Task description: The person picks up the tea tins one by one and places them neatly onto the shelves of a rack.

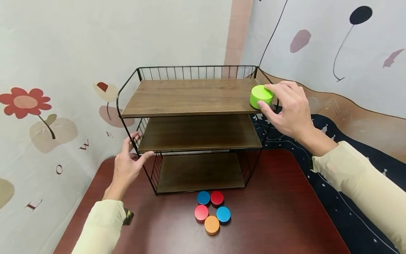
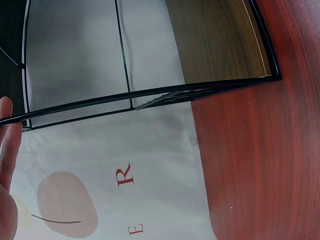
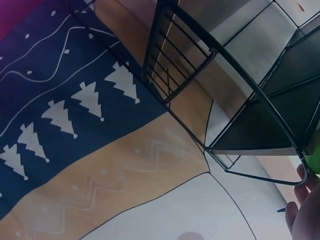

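A three-tier rack with a black wire frame and brown wooden shelves stands on the table. At the right end of the top shelf, my right hand holds a lime-green round block between thumb and fingers. The block is at the shelf's surface; whether it bears on it I cannot tell. My left hand grips the rack's left side at the middle tier, thumb by the shelf's front corner and fingers around the side frame. In the left wrist view, its fingers touch a black rod.
In front of the rack, several round blocks sit close together on the reddish-brown table: a blue block, a red block, a pinkish-red block, another blue block and an orange block. Patterned walls stand behind and right.
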Tool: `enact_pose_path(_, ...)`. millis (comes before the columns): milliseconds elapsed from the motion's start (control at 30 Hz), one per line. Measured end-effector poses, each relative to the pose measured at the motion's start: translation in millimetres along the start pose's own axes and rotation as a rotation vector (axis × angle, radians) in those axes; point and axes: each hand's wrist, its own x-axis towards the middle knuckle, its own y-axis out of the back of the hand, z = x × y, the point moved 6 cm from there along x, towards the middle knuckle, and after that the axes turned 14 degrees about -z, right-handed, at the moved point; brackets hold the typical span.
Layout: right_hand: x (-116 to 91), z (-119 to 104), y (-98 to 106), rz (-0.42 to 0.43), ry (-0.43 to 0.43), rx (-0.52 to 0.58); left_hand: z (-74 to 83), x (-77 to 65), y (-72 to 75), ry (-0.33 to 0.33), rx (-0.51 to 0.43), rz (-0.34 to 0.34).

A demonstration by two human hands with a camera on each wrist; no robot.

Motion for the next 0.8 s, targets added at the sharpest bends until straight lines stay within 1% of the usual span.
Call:
enact_pose_path(233,-1,1,-6,0.006,-0.020,0.014,-1.6,-3.8,1.6,-0.001,-0.011,-0.002)
enact_pose_path(467,-4,2,-2,0.001,-0.041,0.024,0.5,-1.9,-1.2,-0.012,-0.015,-0.011)
enact_pose_path(633,-8,0,2,0.023,-0.014,-0.005,0.6,-1.3,-1.4,-0.007,-0.011,-0.008)
enact_pose_path(733,-11,-2,5,0.058,-0.009,0.008,0.4,-1.2,-0.9,-0.002,-0.009,-0.008)
enact_pose_path(800,-14,-3,7,0.085,-0.020,0.037,0.6,-0.8,-0.3,0.001,-0.006,-0.008)
